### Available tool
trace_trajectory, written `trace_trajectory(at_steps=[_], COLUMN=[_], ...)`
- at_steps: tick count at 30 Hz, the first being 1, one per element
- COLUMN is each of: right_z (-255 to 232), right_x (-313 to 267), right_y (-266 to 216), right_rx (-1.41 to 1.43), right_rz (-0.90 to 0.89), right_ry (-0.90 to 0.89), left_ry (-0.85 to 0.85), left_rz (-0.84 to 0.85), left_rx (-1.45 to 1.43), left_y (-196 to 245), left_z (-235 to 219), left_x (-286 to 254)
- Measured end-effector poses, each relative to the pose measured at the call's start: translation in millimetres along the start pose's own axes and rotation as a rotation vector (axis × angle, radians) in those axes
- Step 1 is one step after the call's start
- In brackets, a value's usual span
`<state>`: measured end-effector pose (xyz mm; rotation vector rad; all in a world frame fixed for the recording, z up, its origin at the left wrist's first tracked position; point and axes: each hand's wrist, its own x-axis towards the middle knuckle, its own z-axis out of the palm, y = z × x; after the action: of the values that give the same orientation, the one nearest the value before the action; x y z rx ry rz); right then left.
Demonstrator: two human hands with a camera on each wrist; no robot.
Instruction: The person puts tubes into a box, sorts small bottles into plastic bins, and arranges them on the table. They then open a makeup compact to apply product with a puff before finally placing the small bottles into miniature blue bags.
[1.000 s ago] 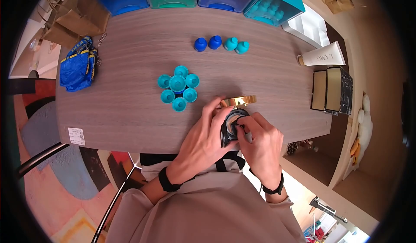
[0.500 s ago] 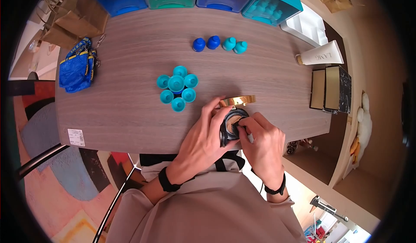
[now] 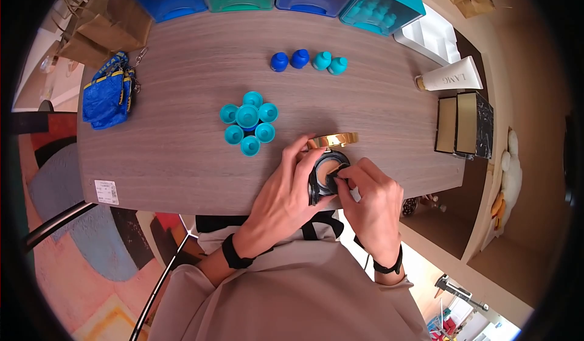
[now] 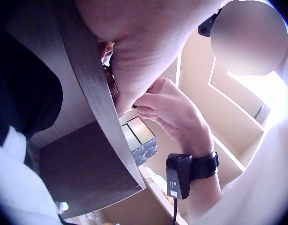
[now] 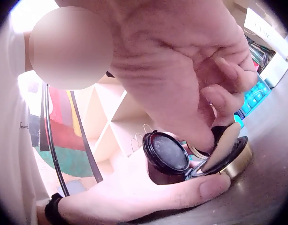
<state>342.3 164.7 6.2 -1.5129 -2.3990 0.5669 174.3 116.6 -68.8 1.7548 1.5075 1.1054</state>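
Low over the table's front edge, my left hand [image 3: 283, 189] holds an open cushion compact [image 3: 324, 169] with a black inside and beige middle. Its gold lid [image 3: 333, 140] is raised on the far side. In the right wrist view the black inner lid [image 5: 166, 152] stands open, and my left thumb lies along the compact's near rim. My right hand [image 3: 372, 204] pinches a puff [image 5: 223, 144] by its black side, its beige face tilted over the compact. The left wrist view mostly hides the compact behind my left hand.
Several teal cups [image 3: 249, 117] form a ring left of my hands. Small blue and teal bottles [image 3: 300, 59] stand in a row farther back. A white tube [image 3: 451, 76] and a marbled box [image 3: 476, 125] are at the right, a blue bag [image 3: 108, 100] at the left.
My right hand has shifted slightly right with the puff, so more of the compact's beige middle shows. My left hand has stayed nearly still around the compact.
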Motion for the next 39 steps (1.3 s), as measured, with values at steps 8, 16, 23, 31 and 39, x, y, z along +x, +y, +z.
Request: trace_trajectory(at_steps=[8,16,23,31,39], right_z=[18.1,2.0,17.5,1.5,18.0], right_x=[1.9,-1.7,3.6,3.0,-3.3], right_y=[-2.7,-6.3,-4.4,-8.0,-9.6], right_rx=[0.023,-0.028,0.04,0.02,0.031], right_rz=[0.0,-0.001,0.049,0.065,0.133], right_ry=[0.091,0.006,0.064,0.024,0.06], left_ry=[0.004,-0.001,-0.017,-0.01,-0.032], left_rz=[0.014,0.021,-0.027,0.02,-0.002], left_rx=[0.016,0.021,-0.011,0.043,0.022], left_y=[1.3,0.7,-1.6,1.0,3.3], left_z=[-2.0,-0.8,1.2,-1.5,-4.0], left_x=[1.5,1.1,-1.9,0.1,1.1])
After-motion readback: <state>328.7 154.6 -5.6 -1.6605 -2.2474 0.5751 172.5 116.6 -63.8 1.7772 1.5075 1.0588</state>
